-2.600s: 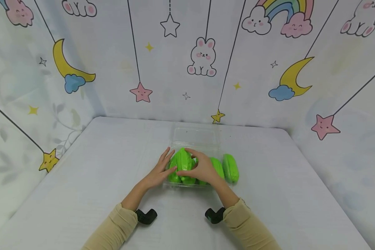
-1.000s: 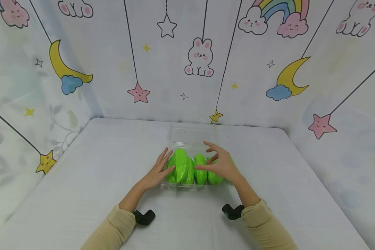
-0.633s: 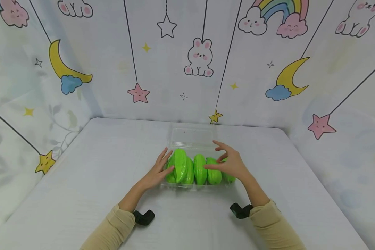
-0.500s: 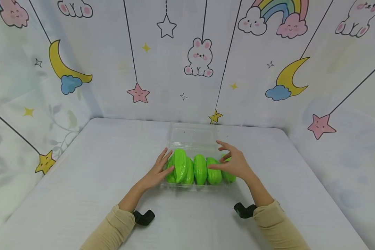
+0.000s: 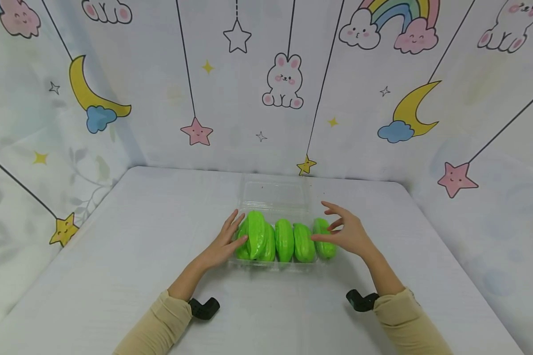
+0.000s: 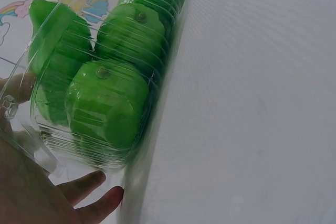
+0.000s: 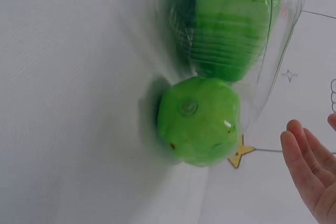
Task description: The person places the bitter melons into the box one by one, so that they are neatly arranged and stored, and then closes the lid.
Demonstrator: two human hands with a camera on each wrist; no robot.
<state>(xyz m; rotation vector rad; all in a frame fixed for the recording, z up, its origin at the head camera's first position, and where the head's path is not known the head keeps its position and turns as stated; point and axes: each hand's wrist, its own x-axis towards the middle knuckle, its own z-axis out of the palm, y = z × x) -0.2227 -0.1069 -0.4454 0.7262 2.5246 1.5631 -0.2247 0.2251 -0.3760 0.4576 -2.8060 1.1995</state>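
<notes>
A clear plastic clamshell box (image 5: 273, 264) holds several bright green, ridged, oblong fruits (image 5: 285, 241). One fruit (image 5: 256, 231) at the left lies on top of others. My left hand (image 5: 224, 246) is at the box's left end, fingers extended; in the left wrist view, its thumb (image 6: 21, 86) is by the rim and two fingertips are near the bottom corner. My right hand (image 5: 348, 234) hovers over a fruit (image 5: 324, 251) outside the box's right end, fingers spread and gently curved, holding nothing. In the right wrist view that fruit (image 7: 199, 121) sits apart from the fingers (image 7: 299, 161).
The box's clear lid (image 5: 273, 193) lies folded back behind it. White cloth covers the table (image 5: 160, 207). A patterned curtain (image 5: 231, 98) stands along the back and sides. Each wrist carries a black device (image 5: 205, 309).
My right hand let go of the fruit set on top at the left, then moved right over the box to the outer fruit. My left hand has stayed in place.
</notes>
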